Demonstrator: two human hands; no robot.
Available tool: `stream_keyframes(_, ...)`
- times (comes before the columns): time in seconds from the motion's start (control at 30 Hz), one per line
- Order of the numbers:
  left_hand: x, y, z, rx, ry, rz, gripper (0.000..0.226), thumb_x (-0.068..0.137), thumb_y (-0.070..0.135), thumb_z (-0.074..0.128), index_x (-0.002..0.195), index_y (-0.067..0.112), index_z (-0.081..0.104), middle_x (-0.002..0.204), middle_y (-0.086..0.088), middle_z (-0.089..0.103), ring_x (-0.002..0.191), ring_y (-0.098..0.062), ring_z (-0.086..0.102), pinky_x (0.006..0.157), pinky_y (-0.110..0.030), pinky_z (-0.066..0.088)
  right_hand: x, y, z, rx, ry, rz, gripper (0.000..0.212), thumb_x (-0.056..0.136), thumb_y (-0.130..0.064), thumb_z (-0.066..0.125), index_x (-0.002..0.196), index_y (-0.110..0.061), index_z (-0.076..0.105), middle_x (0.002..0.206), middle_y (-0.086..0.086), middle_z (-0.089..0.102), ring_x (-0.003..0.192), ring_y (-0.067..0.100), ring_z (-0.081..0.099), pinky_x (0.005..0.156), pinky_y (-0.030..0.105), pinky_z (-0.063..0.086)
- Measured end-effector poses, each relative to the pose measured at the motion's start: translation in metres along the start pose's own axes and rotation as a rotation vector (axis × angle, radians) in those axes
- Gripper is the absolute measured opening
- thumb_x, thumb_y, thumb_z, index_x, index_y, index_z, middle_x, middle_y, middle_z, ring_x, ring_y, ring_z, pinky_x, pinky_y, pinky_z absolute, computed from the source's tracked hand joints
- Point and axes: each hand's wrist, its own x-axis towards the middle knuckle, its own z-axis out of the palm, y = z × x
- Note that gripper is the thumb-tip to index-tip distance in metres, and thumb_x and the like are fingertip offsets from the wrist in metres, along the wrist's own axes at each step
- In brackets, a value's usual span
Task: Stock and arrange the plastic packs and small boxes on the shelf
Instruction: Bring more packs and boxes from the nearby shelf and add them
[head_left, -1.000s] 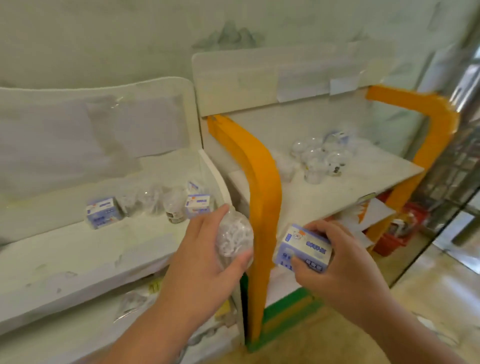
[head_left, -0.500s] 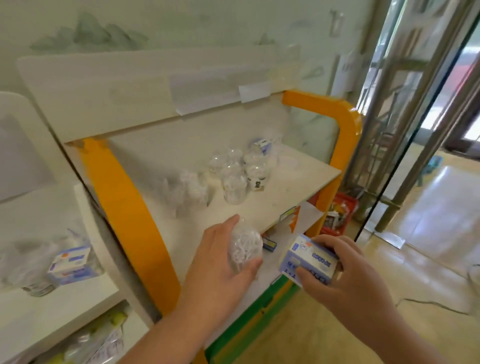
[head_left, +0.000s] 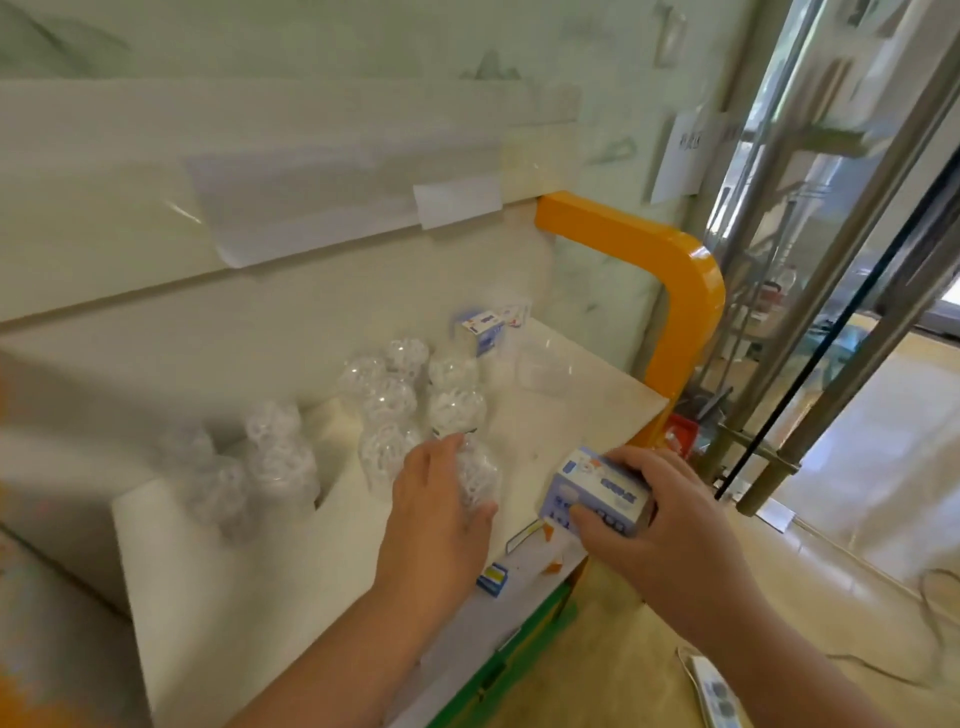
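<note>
Above white shelf (head_left: 291, 561), hands hold crinkly clear pack (head_left: 475, 478), cardboard box (head_left: 597, 493).

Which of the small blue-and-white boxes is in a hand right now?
The box at the shelf's front edge, gripped by the right hand. The other box stands untouched at the back of the shelf.

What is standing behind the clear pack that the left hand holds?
Behind the clear pack in the left hand stand more clear packs on the shelf, and a small blue box further back. The hand hides the pack's near side.
</note>
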Motion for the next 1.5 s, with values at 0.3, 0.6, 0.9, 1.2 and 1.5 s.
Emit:
stream_keyframes(0.3,0.026,0.007,0.029,0.130,0.034,-0.098,0.073,0.092,0.024,0.063,0.151,0.029,0.019,0.144,0.008,0.018,0.131,-0.018,0.037,0.092,-0.021,0.038,0.070,0.053,0.021,0.082,-0.129,-0.046,0.051,0.068,-0.064,0.065,0.112,-0.046,0.049,0.104,-0.026,0.049,0.096,-0.009,0.051,0.068,0.006,0.045)
stream_keyframes(0.6,0.042,0.031,0.052,0.469,0.135,-0.353,0.077,0.087,0.021,0.070,0.152,0.019,0.029,0.148,-0.006,0.036,0.132,-0.026,0.028,0.110,-0.042,0.032,0.156,0.124,0.017,0.210,-0.305,-0.121,0.055,0.070,-0.062,0.065,0.117,-0.037,0.054,0.107,-0.022,0.047,0.095,-0.001,0.054,0.076,0.023,0.052)
stream_keyframes(0.9,0.047,0.063,0.082,0.537,0.461,-0.299,0.073,0.082,0.035,0.069,0.146,0.022,0.037,0.150,-0.009,0.033,0.136,-0.036,0.032,0.113,-0.050,0.026,0.225,0.180,0.016,0.234,-0.184,-0.146,0.061,0.066,-0.062,0.063,0.119,-0.032,0.057,0.107,-0.016,0.049,0.095,0.001,0.054,0.077,0.021,0.048)
stream_keyframes(1.2,0.077,0.089,0.116,0.605,0.285,-0.222,0.069,0.077,0.029,0.077,0.138,0.021,0.047,0.134,0.002,0.045,0.123,-0.023,0.041,0.104,-0.034,0.035,0.258,0.199,0.041,0.070,-0.130,-0.094,0.058,0.076,-0.048,0.073,0.125,-0.021,0.055,0.115,0.003,0.052,0.107,0.026,0.053,0.088,0.039,0.048)
stream_keyframes(1.5,0.113,0.099,0.130,0.550,0.234,-0.247,0.065,0.081,0.032,0.070,0.140,0.023,0.045,0.138,0.002,0.045,0.127,-0.022,0.039,0.106,-0.039,0.040,0.269,0.195,0.065,0.125,-0.310,-0.094,0.066,0.078,-0.041,0.077,0.133,-0.015,0.052,0.121,0.010,0.049,0.114,0.031,0.048,0.088,0.029,0.038)
